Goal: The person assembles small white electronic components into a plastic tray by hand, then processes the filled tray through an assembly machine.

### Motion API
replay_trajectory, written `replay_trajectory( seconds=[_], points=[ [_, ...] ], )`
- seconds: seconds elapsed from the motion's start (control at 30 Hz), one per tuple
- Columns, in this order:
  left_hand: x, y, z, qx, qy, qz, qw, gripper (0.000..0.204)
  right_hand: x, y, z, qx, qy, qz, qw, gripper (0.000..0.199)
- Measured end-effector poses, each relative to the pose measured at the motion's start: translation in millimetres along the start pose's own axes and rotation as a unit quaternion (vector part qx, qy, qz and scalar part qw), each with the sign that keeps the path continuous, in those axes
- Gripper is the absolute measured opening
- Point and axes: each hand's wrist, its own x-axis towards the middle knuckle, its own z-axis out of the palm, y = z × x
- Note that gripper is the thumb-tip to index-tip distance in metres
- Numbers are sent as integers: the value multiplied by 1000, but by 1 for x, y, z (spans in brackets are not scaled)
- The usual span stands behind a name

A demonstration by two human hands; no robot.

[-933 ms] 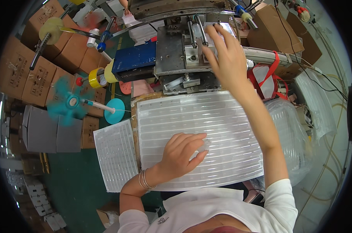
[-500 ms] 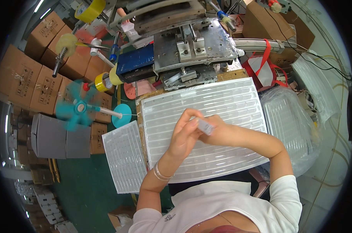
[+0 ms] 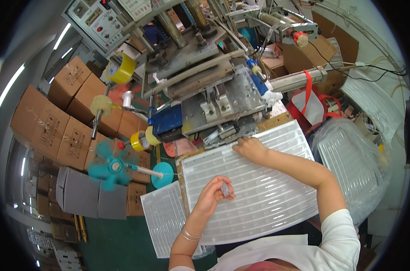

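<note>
The left hand, at centre frame, pinched a small clear plastic piece between its fingertips above the ribbed white tray on the bench. The right hand, fingers curled and holding nothing visible, rested on the tray's upper edge, just below the metal press. So light a pinch risked dropping the piece; fingers near the press risked a nip.

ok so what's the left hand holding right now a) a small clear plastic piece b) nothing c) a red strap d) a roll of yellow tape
a: the left hand pinches a small clear plastic piece at its fingertips above the white ribbed plastic tray, while the right hand rests at the tray's far edge.
</note>
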Motion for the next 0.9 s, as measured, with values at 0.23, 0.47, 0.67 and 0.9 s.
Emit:
replay_trajectory(
  seconds=[0.23, 0.47, 0.67, 0.9],
  points=[
    [26, 9, -22, -124, 22, 34, 991, 16, -15, -16, -62, 370, 43, 109, 922, 24],
    [68, 70, -9, 530, 248, 373, 720, 24, -21, 14, -103, 518, 84, 123, 842, 15],
    [146, 149, 21, 735, 295, 427, 436, 34, 4, 42, -120, 413, 257, 161, 859, 26],
    [124, 147, 32, 627, 251, 525, 519, 29, 74, 42, -118, 167, 435, 82, 881, 23]
  ],
)
